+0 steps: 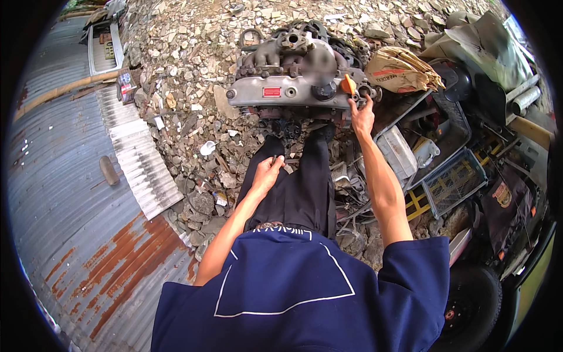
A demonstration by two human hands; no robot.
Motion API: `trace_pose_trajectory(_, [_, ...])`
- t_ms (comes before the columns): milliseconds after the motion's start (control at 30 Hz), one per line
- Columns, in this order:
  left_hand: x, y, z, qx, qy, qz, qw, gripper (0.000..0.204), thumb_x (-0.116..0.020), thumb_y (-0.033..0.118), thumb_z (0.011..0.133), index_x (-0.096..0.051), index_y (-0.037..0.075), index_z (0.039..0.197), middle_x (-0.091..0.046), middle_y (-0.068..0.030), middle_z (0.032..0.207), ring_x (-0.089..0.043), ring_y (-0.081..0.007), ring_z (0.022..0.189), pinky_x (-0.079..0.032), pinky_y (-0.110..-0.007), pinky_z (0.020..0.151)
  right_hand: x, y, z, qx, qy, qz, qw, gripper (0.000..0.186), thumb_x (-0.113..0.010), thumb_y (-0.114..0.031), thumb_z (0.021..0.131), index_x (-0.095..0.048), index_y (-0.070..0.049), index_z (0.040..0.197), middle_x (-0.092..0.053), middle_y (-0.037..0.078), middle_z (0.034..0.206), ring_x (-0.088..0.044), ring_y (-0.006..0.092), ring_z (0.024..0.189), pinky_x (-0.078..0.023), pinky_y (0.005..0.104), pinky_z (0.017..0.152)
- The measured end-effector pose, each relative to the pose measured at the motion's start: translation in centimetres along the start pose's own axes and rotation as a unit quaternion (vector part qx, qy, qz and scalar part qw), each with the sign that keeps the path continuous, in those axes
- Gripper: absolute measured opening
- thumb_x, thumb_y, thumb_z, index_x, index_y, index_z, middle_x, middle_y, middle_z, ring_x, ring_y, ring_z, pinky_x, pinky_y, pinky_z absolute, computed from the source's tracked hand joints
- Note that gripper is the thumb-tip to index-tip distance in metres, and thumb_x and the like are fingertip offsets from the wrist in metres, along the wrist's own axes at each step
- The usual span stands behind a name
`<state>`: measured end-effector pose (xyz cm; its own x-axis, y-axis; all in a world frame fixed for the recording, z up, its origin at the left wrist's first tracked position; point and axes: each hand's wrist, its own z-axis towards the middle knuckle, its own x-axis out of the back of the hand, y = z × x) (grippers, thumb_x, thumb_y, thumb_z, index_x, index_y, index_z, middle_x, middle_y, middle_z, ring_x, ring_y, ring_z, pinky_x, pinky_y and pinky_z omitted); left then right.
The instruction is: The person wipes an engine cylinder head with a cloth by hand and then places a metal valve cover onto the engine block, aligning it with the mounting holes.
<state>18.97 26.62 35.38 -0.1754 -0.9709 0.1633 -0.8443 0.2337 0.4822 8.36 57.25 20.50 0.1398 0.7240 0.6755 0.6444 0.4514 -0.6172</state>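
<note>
Engine (296, 73) sits on gravel (187, 70) ahead of the feet. Right hand (362, 114) grips an orange-handled tool (350, 85) at the engine's right end. Left hand (267, 174) rests on the thigh, curled; contents unclear. Judgement: keep the tool square, press steadily, brace the engine.

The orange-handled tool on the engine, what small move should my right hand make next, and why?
Probably close the right hand fully round the orange-handled tool: the fingers reach up to its handle at the engine's right end, the grip looks partial, and the left hand rests on the thigh, away from the engine.
</note>
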Motion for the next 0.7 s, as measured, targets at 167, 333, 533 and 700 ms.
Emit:
trace_pose_trajectory(167, [0.9, 0.7, -0.4, 0.006, -0.017, -0.054, 0.998, 0.042, -0.054, 0.048, 0.099, -0.057, 0.008, 0.086, -0.033, 0.0102, 0.059, -0.028, -0.0011, 0.045, -0.021, -0.021, 0.042, -3.7, 5.2, -2.1, -0.093, -0.060, 0.153, 0.982, 0.030, -0.051, -0.027, 0.096, -0.064, -0.002, 0.104, -0.068, 0.015, 0.083, -0.067, 0.0276, 0.073, -0.053, 0.0384, 0.068])
trace_pose_trajectory(333, [3.8, 0.1, 1.0, 0.005, -0.001, -0.121, 0.993, 0.063, -0.043, 0.061, 0.098, -0.057, 0.004, 0.077, -0.033, 0.0075, 0.056, -0.032, -0.0048, 0.046, -0.027, -0.023, 0.044, -6.6, 0.2, -8.6, -0.173, -0.269, 0.387, 0.865, 0.028, -0.054, -0.012, 0.099, -0.054, 0.010, 0.117, -0.064, 0.015, 0.084, -0.069, 0.0264, 0.075, -0.060, 0.0361, 0.072])
trace_pose_trajectory(533, [8.7, 1.0, 3.5, -0.009, -0.002, -0.126, 0.992, 0.072, -0.043, 0.063, 0.098, -0.061, 0.000, 0.067, -0.037, 0.0043, 0.051, -0.037, -0.0077, 0.045, -0.032, -0.024, 0.045, -9.2, -10.8, -12.5, -0.072, -0.334, 0.336, 0.878, 0.025, -0.066, -0.027, 0.095, -0.064, -0.002, 0.091, -0.059, 0.002, 0.068, -0.055, 0.0094, 0.055, -0.044, 0.0245, 0.050])
trace_pose_trajectory(700, [14.0, 2.0, 5.5, -0.016, -0.032, -0.129, 0.991, 0.059, -0.051, 0.051, 0.098, -0.063, 0.000, 0.071, -0.038, 0.0061, 0.051, -0.035, -0.0054, 0.043, -0.029, -0.023, 0.043, -14.2, -15.8, -12.3, -0.038, -0.317, 0.346, 0.882, 0.019, -0.064, -0.017, 0.096, -0.064, -0.001, 0.106, -0.063, 0.004, 0.081, -0.061, 0.0105, 0.068, -0.051, 0.0255, 0.061])
